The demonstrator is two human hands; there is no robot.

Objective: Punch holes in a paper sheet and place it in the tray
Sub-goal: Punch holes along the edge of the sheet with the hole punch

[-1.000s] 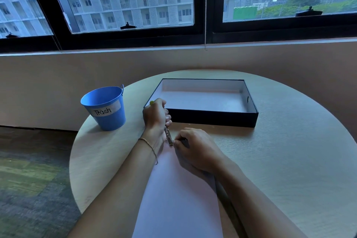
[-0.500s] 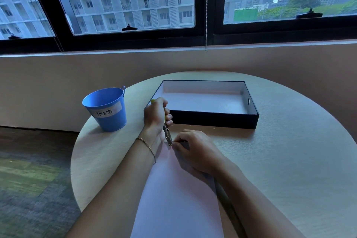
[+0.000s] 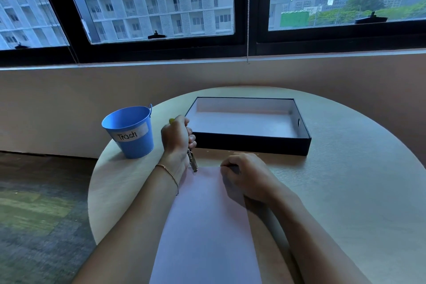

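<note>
A white paper sheet (image 3: 207, 226) lies lengthwise on the round table, its far edge pointing at the tray. My left hand (image 3: 176, 138) grips a hand-held hole punch (image 3: 192, 161) with a yellow-green handle end; its metal jaw sits at the sheet's far left corner. My right hand (image 3: 246, 175) rests with curled fingers on the sheet's far right corner and pinches the far edge there. The black tray (image 3: 251, 143) with a pale inside stands just beyond the hands and holds nothing.
A blue bucket labelled "Trash" (image 3: 130, 131) stands at the table's left edge, close to my left hand. The round wooden table (image 3: 357, 191) has bare surface on the right. A wall and windows rise behind it; carpet floor lies to the left.
My right hand slid to the right along the sheet's far edge, away from the punch. The left hand and the punch stay at the far left corner.
</note>
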